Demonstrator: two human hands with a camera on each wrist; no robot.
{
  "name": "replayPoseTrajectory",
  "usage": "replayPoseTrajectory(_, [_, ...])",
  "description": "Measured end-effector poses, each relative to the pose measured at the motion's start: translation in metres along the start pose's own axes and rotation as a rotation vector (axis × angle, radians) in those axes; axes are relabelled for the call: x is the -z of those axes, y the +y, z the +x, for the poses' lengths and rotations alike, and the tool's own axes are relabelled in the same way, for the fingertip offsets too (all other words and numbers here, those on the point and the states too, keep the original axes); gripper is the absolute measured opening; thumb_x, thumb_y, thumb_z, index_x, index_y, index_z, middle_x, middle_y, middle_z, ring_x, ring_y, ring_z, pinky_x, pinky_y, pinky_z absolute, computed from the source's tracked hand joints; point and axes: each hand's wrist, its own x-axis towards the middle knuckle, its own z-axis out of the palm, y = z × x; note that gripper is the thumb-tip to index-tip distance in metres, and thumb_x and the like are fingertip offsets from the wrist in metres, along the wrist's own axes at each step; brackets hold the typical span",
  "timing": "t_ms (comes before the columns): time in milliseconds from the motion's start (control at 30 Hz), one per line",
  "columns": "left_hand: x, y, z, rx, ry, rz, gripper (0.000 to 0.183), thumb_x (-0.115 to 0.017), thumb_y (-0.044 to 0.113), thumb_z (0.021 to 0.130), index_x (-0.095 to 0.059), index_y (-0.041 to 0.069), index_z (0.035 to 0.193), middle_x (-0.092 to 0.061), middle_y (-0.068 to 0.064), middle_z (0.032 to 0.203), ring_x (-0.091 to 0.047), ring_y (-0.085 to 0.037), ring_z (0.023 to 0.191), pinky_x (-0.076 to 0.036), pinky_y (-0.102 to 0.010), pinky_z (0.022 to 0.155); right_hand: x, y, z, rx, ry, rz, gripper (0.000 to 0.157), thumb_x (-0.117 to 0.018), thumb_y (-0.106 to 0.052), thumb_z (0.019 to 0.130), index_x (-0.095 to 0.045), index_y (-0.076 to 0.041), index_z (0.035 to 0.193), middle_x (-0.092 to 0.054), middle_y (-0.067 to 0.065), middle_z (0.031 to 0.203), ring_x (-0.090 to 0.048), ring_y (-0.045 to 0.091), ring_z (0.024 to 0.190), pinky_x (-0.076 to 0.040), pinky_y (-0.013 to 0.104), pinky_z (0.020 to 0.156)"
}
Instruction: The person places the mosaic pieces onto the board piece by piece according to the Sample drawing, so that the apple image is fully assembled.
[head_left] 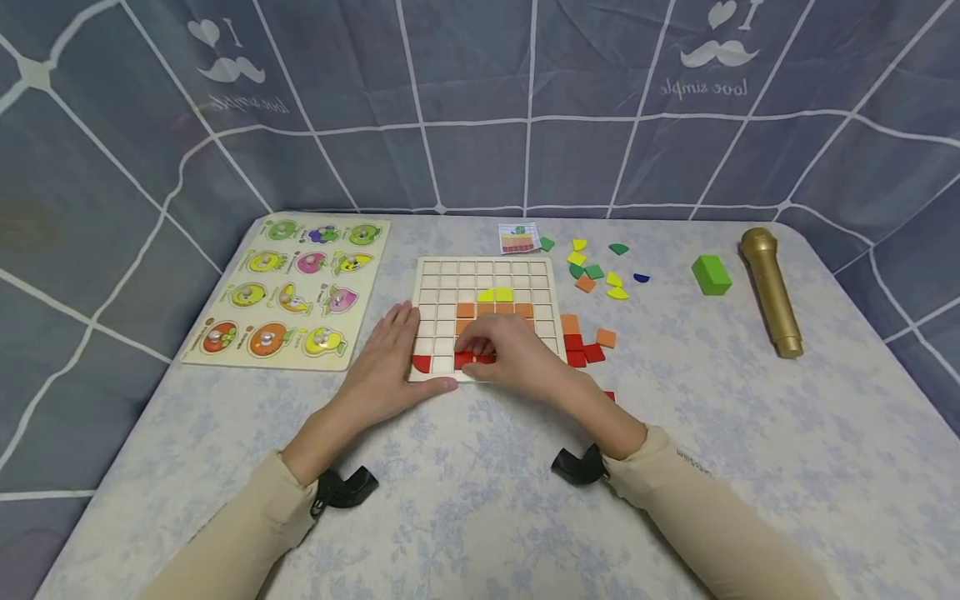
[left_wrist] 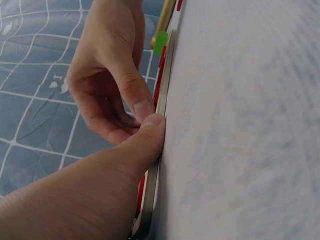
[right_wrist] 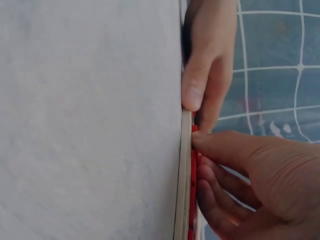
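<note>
My right hand [head_left: 506, 346] pinches a red tile [head_left: 463, 361], partly blocking the grid board [head_left: 431, 293]; my left hand [head_left: 381, 371] lies flat near the fruit puzzle [head_left: 274, 281].

The table [head_left: 480, 467] is whitish, with faint blue pattern. On its left side lies a fruit board [head_left: 292, 319]; in the middle lies a grid board [head_left: 451, 296]. Just behind this is a small card [head_left: 519, 239]. To the right are scattered red pieces [head_left: 595, 353], orange pieces [head_left: 606, 338], yellow pieces [head_left: 617, 293], green pieces [head_left: 618, 248] and one blue piece [head_left: 641, 278]. Further right, a green block [head_left: 711, 276] rests near a golden microphone [head_left: 771, 292].
</note>
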Motion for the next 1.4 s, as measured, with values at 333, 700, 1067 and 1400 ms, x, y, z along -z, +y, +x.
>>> replayPoseTrajectory(333, [0.001, -0.001, -0.001, -0.004, 0.010, -0.004, 0.121, -0.077, 0.061, 0.089, -0.013, -0.006, 0.166, -0.010, -0.022, 0.176, -0.004, -0.037, 0.165, -0.009, -0.052, 0.134, 0.000, -0.002, -0.003, 0.017, -0.012, 0.034, 0.014, -0.087, -0.009, 0.087, -0.081, -0.010, 0.100, -0.074, -0.002, 0.093, -0.066, 0.012, 0.084, -0.060, 0.029, 0.078])
replayPoseTrajectory(700, [-0.001, -0.001, 0.000, -0.018, 0.020, -0.005, 0.119, -0.077, 0.060, 0.089, -0.014, -0.007, 0.165, -0.011, -0.024, 0.176, -0.005, -0.039, 0.165, -0.009, -0.052, 0.134, 0.006, 0.000, -0.006, 0.006, -0.035, 0.031, 0.012, -0.086, -0.012, 0.090, -0.081, -0.012, 0.100, -0.074, -0.006, 0.092, -0.066, 0.009, 0.084, -0.059, 0.025, 0.077])
replayPoseTrajectory(1067, [0.000, -0.002, 0.001, -0.022, 0.016, -0.006, 0.121, -0.076, 0.062, 0.089, -0.012, -0.007, 0.166, -0.009, -0.024, 0.176, -0.005, -0.039, 0.164, -0.008, -0.054, 0.134, 0.059, 0.017, -0.011, -0.091, -0.044, -0.004, 0.014, -0.083, -0.013, 0.092, -0.081, -0.010, 0.106, -0.077, -0.003, 0.096, -0.068, 0.014, 0.087, -0.061, 0.034, 0.083])
replayPoseTrajectory(1400, [-0.001, -0.003, 0.001, -0.026, 0.015, 0.004, 0.122, -0.077, 0.061, 0.089, -0.013, -0.009, 0.165, -0.009, -0.024, 0.175, -0.004, -0.040, 0.164, -0.007, -0.054, 0.134, 0.108, 0.053, -0.027, -0.300, -0.156, 0.000, 0.025, -0.091, -0.018, 0.085, -0.078, -0.008, 0.104, -0.075, 0.004, 0.096, -0.068, 0.021, 0.091, -0.058, 0.033, 0.082])
